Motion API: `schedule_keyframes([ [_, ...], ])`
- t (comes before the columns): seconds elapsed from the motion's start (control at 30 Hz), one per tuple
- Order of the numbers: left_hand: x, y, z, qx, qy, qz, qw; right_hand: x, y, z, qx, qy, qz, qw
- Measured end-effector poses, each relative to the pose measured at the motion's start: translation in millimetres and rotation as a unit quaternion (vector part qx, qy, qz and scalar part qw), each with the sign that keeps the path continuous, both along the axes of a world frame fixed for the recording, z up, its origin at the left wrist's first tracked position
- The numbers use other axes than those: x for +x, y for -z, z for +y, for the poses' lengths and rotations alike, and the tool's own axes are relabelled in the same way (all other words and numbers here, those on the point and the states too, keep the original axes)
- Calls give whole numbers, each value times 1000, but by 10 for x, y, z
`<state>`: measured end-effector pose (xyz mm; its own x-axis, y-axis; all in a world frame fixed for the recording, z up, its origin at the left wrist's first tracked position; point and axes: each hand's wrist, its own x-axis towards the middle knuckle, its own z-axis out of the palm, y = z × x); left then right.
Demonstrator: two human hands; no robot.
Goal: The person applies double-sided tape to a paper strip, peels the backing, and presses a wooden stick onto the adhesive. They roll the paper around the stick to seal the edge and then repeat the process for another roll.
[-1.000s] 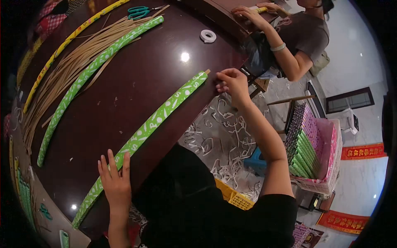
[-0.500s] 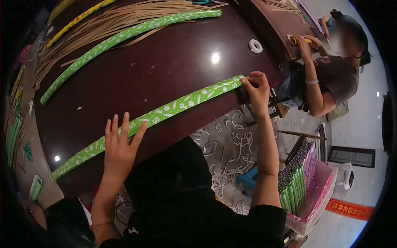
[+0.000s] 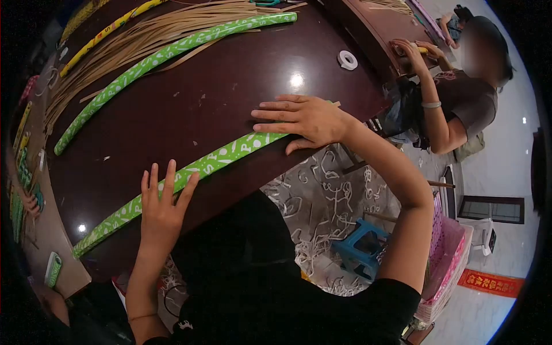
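A long, narrow green roll (image 3: 230, 156) of glossy printed wrapping, with white letters and shapes, lies slantwise along the near edge of the dark table. My left hand (image 3: 164, 207) rests on its left half, fingers spread. Near the right end, my right hand (image 3: 310, 122) lies flat across the roll with the fingers stretched out, covering part of it. A small tan tip (image 3: 337, 104) pokes out beyond that end. Farther back on the table is a second green roll (image 3: 167, 54) of the same print.
Thin brown strips (image 3: 129, 64) are heaped behind the second roll, beside a yellow roll (image 3: 109, 31). White tape (image 3: 347, 60) lies at the far right. A co-worker (image 3: 468, 95) handles a yellow roll. A blue stool (image 3: 359, 244) and pink basket (image 3: 448, 276) stand below; another person's hand (image 3: 29, 202) is far left.
My right hand has left its pinch at the right end, shifted left and flattened on the roll. My left hand stays nearly put. Another person's hand has appeared at the far left.
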<state>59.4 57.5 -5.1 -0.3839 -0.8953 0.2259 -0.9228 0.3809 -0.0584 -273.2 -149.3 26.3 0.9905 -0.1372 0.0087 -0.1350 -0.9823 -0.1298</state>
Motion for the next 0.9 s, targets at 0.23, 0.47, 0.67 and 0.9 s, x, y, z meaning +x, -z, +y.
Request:
schedule_keyframes([
  [0.23,19,-38,-1,21,-8,3,1000,-36,76,-54,-51,-46,-19,997],
  [0.47,29,-23,-4,19,1,7,1000,7,-42,-64,-51,-101,-16,993],
  [0.67,29,-79,-36,6,17,-9,1000,610,-105,93,66,-60,-48,995],
  [0.9,29,-75,-31,33,0,13,999,639,75,137,-66,-95,-36,993],
])
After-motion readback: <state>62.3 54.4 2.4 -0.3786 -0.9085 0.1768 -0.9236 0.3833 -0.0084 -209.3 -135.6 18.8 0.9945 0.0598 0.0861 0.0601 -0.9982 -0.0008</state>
